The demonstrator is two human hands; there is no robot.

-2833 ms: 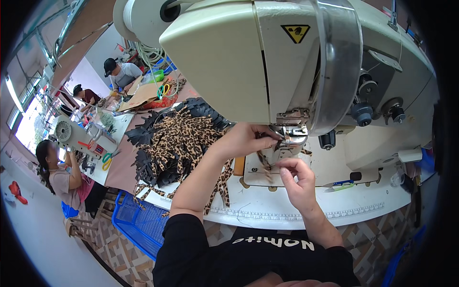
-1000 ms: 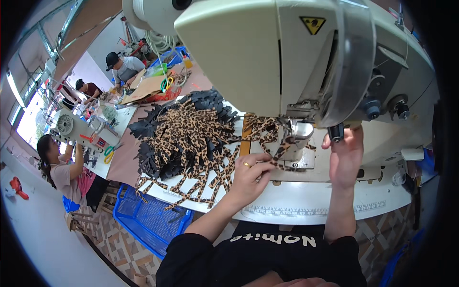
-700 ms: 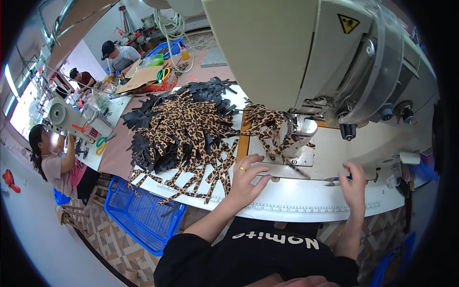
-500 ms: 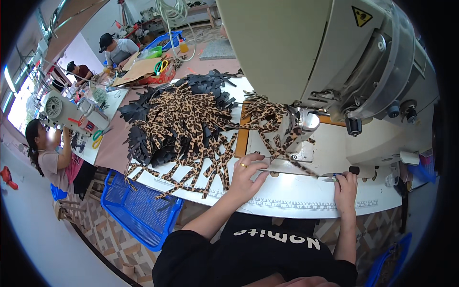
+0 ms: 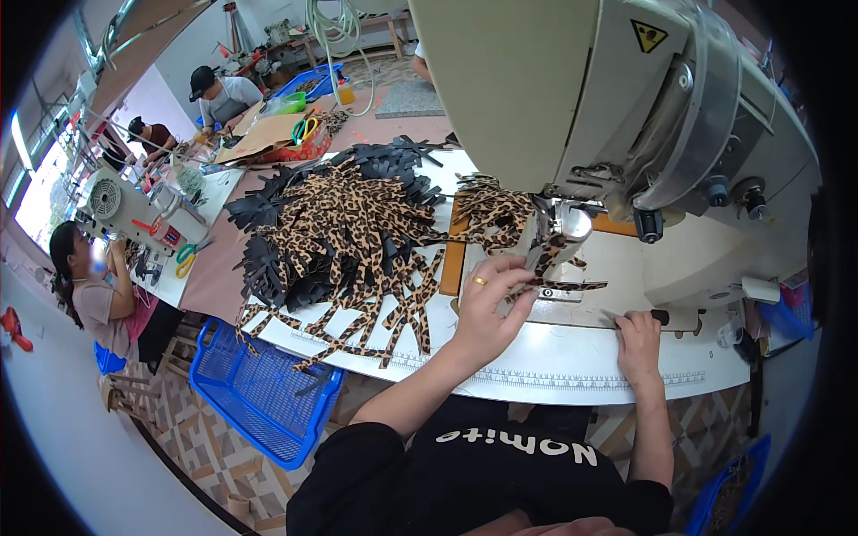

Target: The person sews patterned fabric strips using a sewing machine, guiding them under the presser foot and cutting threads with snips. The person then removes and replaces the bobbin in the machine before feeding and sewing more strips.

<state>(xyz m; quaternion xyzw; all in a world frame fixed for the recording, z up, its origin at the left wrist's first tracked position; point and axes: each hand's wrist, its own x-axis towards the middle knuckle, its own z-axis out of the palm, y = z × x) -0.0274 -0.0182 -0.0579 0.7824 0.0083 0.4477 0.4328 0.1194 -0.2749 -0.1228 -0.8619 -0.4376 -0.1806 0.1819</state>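
Observation:
At the sewing machine's presser foot area, my left hand [image 5: 494, 308], with a ring on one finger, closes its thumb and fingers on a leopard-print strip [image 5: 581, 286]. The strip's free end points right, and other leopard-print strips [image 5: 487, 210] run back behind the needle area. My right hand [image 5: 640, 344] lies palm down by the machine bed's front edge, fingers bent over a small pointed metal tool [image 5: 609, 314]. Only the tool's tip shows; the rest is under the hand. The sewing machine's head [image 5: 509, 98] hangs over the work.
A big heap of leopard-print and black strips [image 5: 344, 214] covers the white table's left. Below it stands a blue plastic basket [image 5: 259, 393]. A ruler scale [image 5: 554, 382] runs along the table's front edge. Scissors [image 5: 186, 259] lie left, near a seated co-worker [image 5: 89, 286]; others work farther back.
My left hand has moved right and farther in, onto the strip beside the needle area. The strip's free end now points straight right. My right hand has shifted slightly left and farther in.

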